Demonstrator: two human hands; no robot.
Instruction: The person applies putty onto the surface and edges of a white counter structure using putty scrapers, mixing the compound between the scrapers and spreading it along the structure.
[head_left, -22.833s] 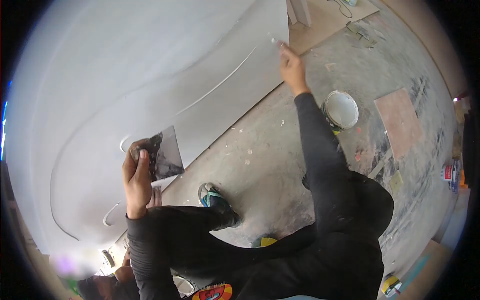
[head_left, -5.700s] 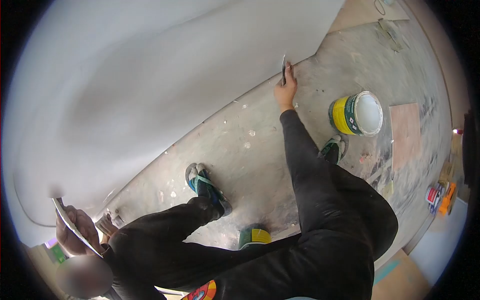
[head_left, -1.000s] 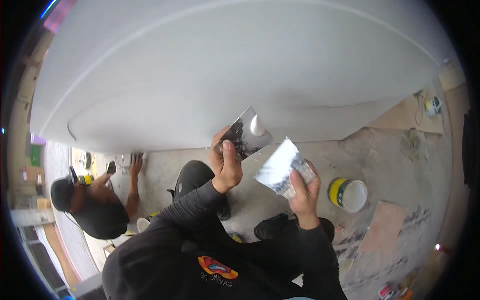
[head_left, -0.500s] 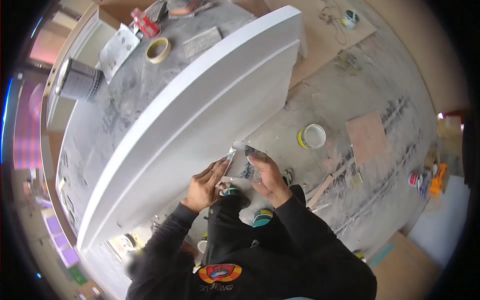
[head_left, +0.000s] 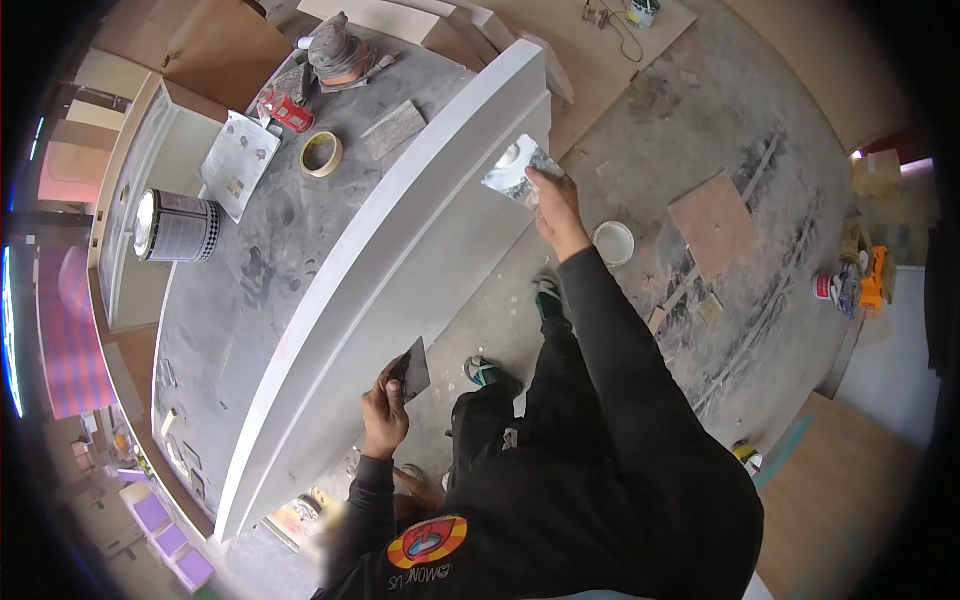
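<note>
My left hand (head_left: 384,415) is closed around a small dark-and-grey scraper blade (head_left: 416,372), raised near the lower part of a white curved panel (head_left: 400,270). Farther along, my right hand (head_left: 558,210) grips a flat metal putty scraper (head_left: 522,170) with pale, shiny material smeared over it. That scraper is in front of the panel's far end; whether it touches the surface I cannot tell. The panel has a thick rim and a long raised ridge running along its face.
Left of the panel, a grey worktop (head_left: 250,330) bears a metal can (head_left: 178,226), a tape roll (head_left: 321,155), a red bottle (head_left: 287,110) and a sander (head_left: 342,50). On the floor to the right are a white tub (head_left: 613,243) and a brownish board (head_left: 716,225).
My hands were close together at the metal scraper; now they are apart. The right one has carried its scraper up toward the panel's far end. The view has shifted too.
</note>
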